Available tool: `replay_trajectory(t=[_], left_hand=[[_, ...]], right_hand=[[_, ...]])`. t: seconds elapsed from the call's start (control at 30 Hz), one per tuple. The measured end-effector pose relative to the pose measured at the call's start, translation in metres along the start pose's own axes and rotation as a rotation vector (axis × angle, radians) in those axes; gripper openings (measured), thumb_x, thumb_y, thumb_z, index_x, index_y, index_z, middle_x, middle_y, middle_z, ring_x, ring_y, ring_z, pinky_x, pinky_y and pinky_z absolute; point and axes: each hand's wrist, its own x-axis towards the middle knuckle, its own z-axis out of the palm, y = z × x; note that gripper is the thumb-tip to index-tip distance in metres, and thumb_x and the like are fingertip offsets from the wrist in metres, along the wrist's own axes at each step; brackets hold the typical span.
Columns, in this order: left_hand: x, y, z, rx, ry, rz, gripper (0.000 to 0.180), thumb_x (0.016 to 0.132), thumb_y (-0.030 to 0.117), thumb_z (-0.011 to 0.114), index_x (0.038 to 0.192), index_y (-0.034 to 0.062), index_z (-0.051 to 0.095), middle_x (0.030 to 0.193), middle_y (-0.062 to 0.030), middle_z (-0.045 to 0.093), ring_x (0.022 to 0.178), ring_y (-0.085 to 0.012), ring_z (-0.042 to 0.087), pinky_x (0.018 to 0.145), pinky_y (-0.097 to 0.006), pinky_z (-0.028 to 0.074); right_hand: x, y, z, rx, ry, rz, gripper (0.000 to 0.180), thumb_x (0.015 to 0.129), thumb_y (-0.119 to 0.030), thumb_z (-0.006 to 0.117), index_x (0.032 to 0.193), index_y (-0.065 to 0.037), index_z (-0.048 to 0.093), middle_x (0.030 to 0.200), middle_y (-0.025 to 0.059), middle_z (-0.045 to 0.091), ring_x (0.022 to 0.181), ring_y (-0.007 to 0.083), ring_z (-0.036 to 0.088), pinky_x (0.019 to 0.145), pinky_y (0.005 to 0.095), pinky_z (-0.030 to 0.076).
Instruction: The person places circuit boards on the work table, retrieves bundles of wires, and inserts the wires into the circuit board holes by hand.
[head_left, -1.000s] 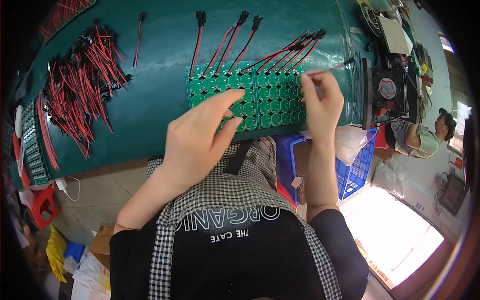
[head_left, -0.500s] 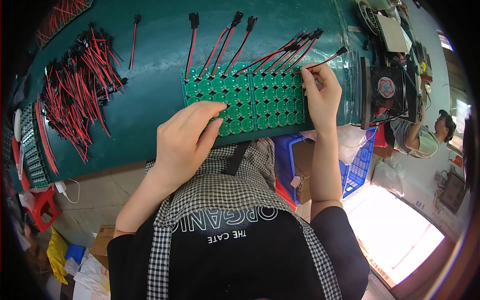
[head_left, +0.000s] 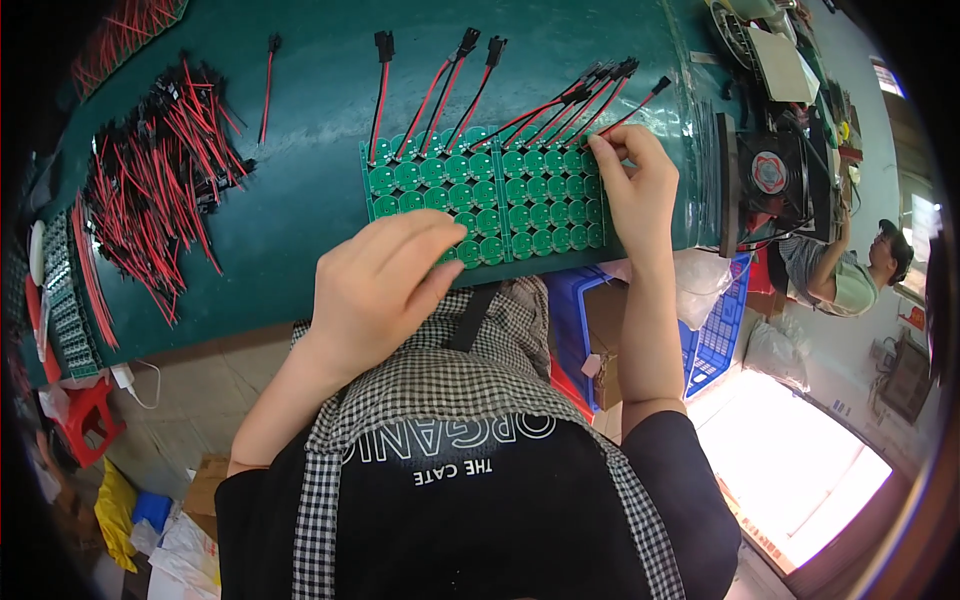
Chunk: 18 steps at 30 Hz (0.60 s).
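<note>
Nearest the lower edge of the frame you see your own checked apron over a black shirt, and from it both forearms rise toward the bench. Your left hand (head_left: 385,285) lies just left of centre, fingers curled loosely and pressed flat on the near edge of the green circuit panel (head_left: 485,195), steadying it rather than closing round anything. Your right hand (head_left: 635,190) sits right of centre at the panel's far right corner, thumb and forefinger pinched on the end of a red-and-black wire lead (head_left: 625,110) where it meets the board. A second ago that hand lay lower, over the right end of the panel, and your left hand was further up across the round pads; now the right has climbed to the top row and the left has slid back toward you, so more of the panel shows, which suggests you have moved on to the last lead at the right end of the row. The panel lies in the upper middle of the frame on the dark green bench mat (head_left: 300,170), with its row of leads fanning away from you. Further out, at the upper left, lies a loose heap of spare leads (head_left: 160,180); at the upper right stands a small fan unit (head_left: 770,170), and beyond it another person (head_left: 850,275) works.
</note>
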Motion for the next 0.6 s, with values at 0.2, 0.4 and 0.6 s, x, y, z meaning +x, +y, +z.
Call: replay_trajectory(t=[0.2, 0.4, 0.6], left_hand=[[-0.009, 0.006, -0.014, 0.317, -0.064, 0.106, 0.044, 0.062, 0.019, 0.077, 0.103, 0.0085, 0.063, 0.108, -0.006, 0.06, 0.097, -0.0243, 0.058, 0.07, -0.032, 0.051], [-0.022, 0.002, -0.024, 0.324, -0.163, -0.097, 0.055, 0.066, 0.016, 0.077, 0.116, 0.0048, 0.056, 0.123, -0.014, 0.049, 0.114, -0.0342, 0.046, 0.089, -0.04, 0.044], [-0.027, -0.003, -0.031, 0.257, -0.135, -0.115, 0.048, 0.069, 0.01, 0.075, 0.113, 0.0023, 0.057, 0.121, -0.0146, 0.05, 0.112, -0.0347, 0.049, 0.09, -0.042, 0.044]], right_hand=[[-0.022, 0.002, -0.014, 0.061, 0.013, 0.235, 0.021, 0.082, -0.005, 0.064, 0.101, 0.003, 0.064, 0.081, 0.0084, 0.059, 0.068, 0.0137, 0.056, 0.061, 0.0272, 0.044], [-0.047, -0.016, -0.003, 0.018, 0.025, 0.153, 0.023, 0.082, -0.002, 0.062, 0.105, 0.002, 0.062, 0.081, 0.0082, 0.058, 0.062, 0.0148, 0.05, 0.06, 0.0274, 0.043], [-0.053, -0.03, 0.002, -0.05, 0.054, 0.151, 0.022, 0.081, -0.004, 0.063, 0.103, 0.001, 0.063, 0.082, 0.0084, 0.059, 0.06, 0.0149, 0.051, 0.058, 0.0272, 0.043]])
